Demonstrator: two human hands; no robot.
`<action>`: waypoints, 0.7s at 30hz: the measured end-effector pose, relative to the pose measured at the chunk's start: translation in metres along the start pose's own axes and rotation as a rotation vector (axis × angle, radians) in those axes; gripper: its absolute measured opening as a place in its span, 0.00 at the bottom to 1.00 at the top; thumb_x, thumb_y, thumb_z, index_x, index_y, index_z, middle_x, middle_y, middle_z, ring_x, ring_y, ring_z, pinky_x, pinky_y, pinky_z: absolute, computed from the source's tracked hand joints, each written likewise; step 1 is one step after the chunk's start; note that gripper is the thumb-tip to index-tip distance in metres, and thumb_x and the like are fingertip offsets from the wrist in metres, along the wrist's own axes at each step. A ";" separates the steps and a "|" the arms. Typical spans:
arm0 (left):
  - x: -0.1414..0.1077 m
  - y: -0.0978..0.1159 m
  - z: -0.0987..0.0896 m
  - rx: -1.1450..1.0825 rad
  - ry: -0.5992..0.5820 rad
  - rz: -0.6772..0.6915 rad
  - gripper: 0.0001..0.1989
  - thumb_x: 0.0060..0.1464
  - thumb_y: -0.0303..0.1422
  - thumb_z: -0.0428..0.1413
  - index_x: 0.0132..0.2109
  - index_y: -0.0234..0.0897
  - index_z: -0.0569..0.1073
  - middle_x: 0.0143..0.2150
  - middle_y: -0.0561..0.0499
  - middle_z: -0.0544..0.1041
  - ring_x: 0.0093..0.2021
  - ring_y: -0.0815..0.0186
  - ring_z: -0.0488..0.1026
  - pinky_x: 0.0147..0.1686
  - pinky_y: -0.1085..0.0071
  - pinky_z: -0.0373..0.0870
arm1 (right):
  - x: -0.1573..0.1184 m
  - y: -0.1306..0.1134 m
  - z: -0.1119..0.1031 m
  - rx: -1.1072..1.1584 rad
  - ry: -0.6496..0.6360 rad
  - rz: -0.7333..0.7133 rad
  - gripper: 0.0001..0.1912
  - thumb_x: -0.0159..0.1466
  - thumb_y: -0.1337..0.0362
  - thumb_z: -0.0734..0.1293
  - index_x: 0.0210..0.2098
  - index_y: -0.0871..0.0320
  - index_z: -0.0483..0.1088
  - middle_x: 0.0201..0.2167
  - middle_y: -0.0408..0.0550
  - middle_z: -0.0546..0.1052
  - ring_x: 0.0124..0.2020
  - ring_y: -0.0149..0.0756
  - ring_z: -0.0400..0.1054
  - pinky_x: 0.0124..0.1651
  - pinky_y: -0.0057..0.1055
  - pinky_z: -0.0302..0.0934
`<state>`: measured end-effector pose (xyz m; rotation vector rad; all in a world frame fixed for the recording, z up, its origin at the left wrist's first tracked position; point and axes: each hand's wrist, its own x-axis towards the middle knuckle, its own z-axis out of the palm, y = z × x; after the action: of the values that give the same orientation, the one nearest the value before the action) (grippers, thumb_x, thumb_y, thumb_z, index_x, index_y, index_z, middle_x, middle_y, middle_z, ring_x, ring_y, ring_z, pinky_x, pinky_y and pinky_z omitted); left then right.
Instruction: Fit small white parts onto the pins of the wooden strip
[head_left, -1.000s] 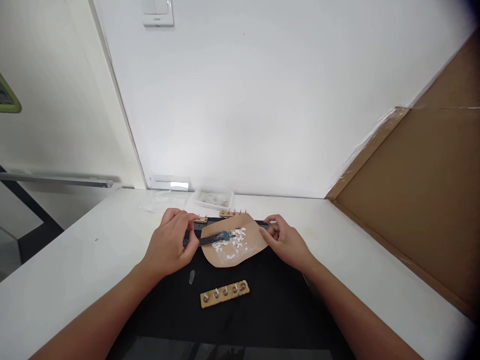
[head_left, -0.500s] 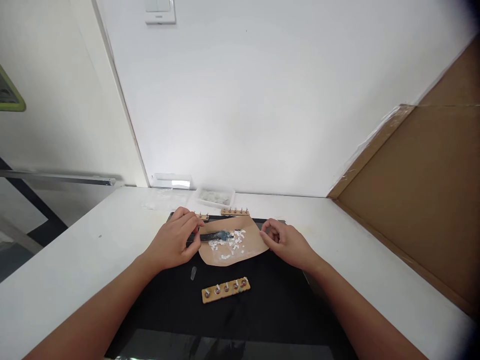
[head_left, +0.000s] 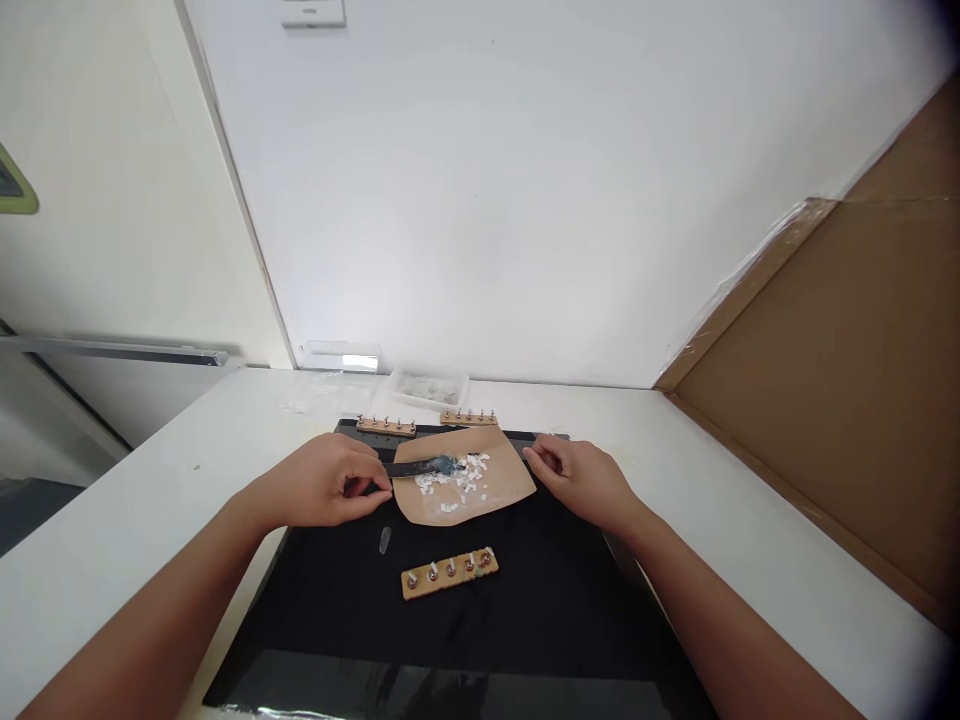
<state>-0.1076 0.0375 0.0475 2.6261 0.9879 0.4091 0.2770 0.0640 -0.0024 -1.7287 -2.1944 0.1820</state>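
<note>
A brown paper sheet (head_left: pixel 491 490) with curved edges lies over the black mat (head_left: pixel 540 600). Small white pieces (head_left: pixel 472 475) are scattered on it, beside a dark flat strip (head_left: pixel 411 468) bearing a blue-grey lump (head_left: pixel 448 464). My left hand (head_left: pixel 330 482) is closed in a pinch at the paper's left edge, near the strip's end. At the right edge, the curled fingers of my right hand (head_left: pixel 577 478) pinch the paper. Nearer me lies a wooden strip (head_left: pixel 450 574) with several round metal mounts, white bits on top. A clear nail-shaped piece (head_left: pixel 385 540) rests left of it.
Two more wooden strips with small pegs, one at left (head_left: pixel 386 427) and one at right (head_left: pixel 469 418), stand behind the paper. A clear plastic box (head_left: pixel 429 388) sits by the wall. Cardboard (head_left: pixel 817 370) borders the white table (head_left: pixel 165 480) on the right.
My left hand has moved left off the dark strip to the paper's left edge, uncovering the back-left wooden strip. My right hand stays at the right edge. The view has shifted slightly.
</note>
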 end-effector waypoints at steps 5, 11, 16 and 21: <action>-0.001 -0.003 0.003 -0.098 -0.197 -0.087 0.07 0.58 0.38 0.65 0.41 0.45 0.87 0.29 0.52 0.81 0.27 0.67 0.75 0.28 0.73 0.66 | 0.000 0.000 0.000 0.011 0.007 0.000 0.19 0.72 0.50 0.60 0.28 0.52 0.62 0.23 0.42 0.75 0.26 0.36 0.65 0.29 0.32 0.48; 0.000 -0.008 0.016 -0.200 -0.271 -0.144 0.12 0.53 0.40 0.69 0.46 0.47 0.87 0.27 0.53 0.81 0.24 0.67 0.74 0.26 0.72 0.63 | 0.000 0.001 0.000 0.013 0.003 -0.003 0.19 0.72 0.50 0.60 0.28 0.52 0.64 0.24 0.42 0.76 0.26 0.36 0.66 0.29 0.32 0.48; 0.002 -0.010 0.021 -0.195 -0.284 -0.111 0.10 0.53 0.39 0.69 0.44 0.49 0.88 0.28 0.53 0.81 0.26 0.66 0.75 0.27 0.72 0.63 | 0.001 0.001 0.001 -0.003 -0.009 0.008 0.20 0.72 0.49 0.59 0.28 0.52 0.64 0.24 0.42 0.76 0.27 0.37 0.67 0.29 0.32 0.49; 0.002 -0.009 0.023 -0.166 -0.289 -0.095 0.09 0.55 0.39 0.68 0.43 0.48 0.88 0.28 0.53 0.81 0.26 0.66 0.75 0.28 0.72 0.64 | 0.001 0.001 0.001 0.011 -0.003 0.002 0.19 0.72 0.49 0.60 0.28 0.52 0.64 0.25 0.42 0.77 0.27 0.37 0.67 0.29 0.32 0.49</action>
<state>-0.1030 0.0413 0.0238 2.3926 0.9336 0.0813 0.2774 0.0655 -0.0030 -1.7266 -2.1894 0.1964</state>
